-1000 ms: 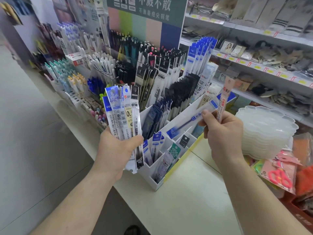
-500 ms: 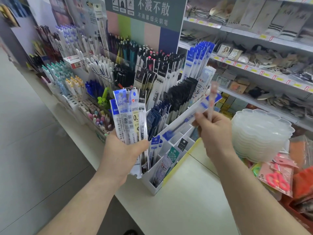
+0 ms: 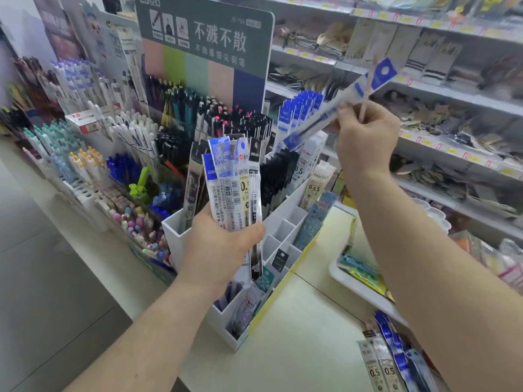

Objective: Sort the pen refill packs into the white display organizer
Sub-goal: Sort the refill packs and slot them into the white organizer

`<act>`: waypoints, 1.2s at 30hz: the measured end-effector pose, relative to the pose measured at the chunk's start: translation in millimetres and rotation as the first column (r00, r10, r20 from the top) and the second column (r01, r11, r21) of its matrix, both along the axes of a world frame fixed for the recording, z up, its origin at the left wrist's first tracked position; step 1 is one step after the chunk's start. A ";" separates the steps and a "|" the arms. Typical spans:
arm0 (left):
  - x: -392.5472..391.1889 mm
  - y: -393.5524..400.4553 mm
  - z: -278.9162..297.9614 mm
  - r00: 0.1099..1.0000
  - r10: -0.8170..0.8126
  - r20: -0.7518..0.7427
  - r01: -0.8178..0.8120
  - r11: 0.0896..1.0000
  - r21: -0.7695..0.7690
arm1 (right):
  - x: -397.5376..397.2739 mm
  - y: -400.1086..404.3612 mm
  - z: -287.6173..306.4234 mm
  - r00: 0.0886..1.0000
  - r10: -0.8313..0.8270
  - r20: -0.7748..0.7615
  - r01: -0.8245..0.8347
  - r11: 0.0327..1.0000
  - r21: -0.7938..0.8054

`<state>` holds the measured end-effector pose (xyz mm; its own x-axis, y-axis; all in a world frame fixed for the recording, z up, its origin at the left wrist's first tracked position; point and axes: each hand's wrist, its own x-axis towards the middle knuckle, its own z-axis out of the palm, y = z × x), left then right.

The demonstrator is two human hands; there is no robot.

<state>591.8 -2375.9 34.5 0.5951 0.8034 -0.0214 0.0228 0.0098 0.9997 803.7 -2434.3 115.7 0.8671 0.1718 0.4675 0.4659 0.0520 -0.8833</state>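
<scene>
Above organizer (image 3: 285, 219), refill pack (image 3: 334, 111) slanting up-right.

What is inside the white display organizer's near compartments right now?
The white display organizer holds single refill packs in its nearest slots and a black-labelled pack; several middle slots look empty. The left hand and its fan of packs cover the left-side compartments.
</scene>
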 end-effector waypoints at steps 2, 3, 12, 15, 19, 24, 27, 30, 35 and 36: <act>2.8 -0.7 -2.1 1.000 0.001 0.002 -0.001 1.000 -0.011 | 3.0 13.9 -2.2 0.999 0.004 0.037 0.001 0.992 -0.128; 3.2 -0.4 -3.8 1.000 0.002 0.000 -0.002 1.000 -0.019 | 3.4 20.1 -4.1 0.999 0.015 0.039 -0.007 0.981 -0.194; -0.8 4.0 -7.1 0.999 -0.029 0.019 0.030 0.999 -0.029 | 7.6 53.2 -21.5 0.985 0.172 -0.017 -0.136 0.713 -0.688; -2.4 2.9 -8.3 0.999 -0.041 0.015 0.041 0.999 -0.016 | 9.5 59.2 -20.3 0.982 0.173 -0.076 -0.172 0.651 -0.739; -2.5 -0.2 -7.3 0.998 -0.068 0.017 0.069 0.997 -0.023 | 10.2 61.5 -13.5 0.985 0.132 -0.110 -0.172 0.744 -0.646; 1.5 -11.5 -8.7 0.986 -0.155 0.054 0.160 0.983 -0.089 | -3.5 35.9 -8.1 0.994 0.062 -0.095 -0.102 0.857 -0.505; 5.6 -17.5 -12.4 0.974 -0.217 0.067 0.225 0.962 -0.156 | -28.2 5.5 -17.9 0.957 0.143 -0.251 -0.219 0.926 -0.306; 10.1 -23.2 -16.2 0.947 -0.314 0.064 0.320 0.922 -0.218 | -57.5 -30.6 -38.5 0.857 0.252 -0.449 -0.337 0.934 -0.120; 17.7 -30.2 -26.1 0.904 -0.427 0.037 0.420 0.867 -0.268 | -95.9 -77.1 -66.0 0.740 0.328 -0.588 -0.519 0.834 -0.188; 18.6 -32.4 -28.5 0.893 -0.449 0.029 0.438 0.854 -0.280 | -99.7 -81.9 -70.3 0.733 0.338 -0.590 -0.541 0.815 -0.205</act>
<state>610.5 -2408.3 6.0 0.8814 0.4132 -0.2288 0.1262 0.2609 0.9571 704.0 -2516.2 45.4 0.7353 0.6527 -0.1824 -0.0507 -0.2154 -0.9752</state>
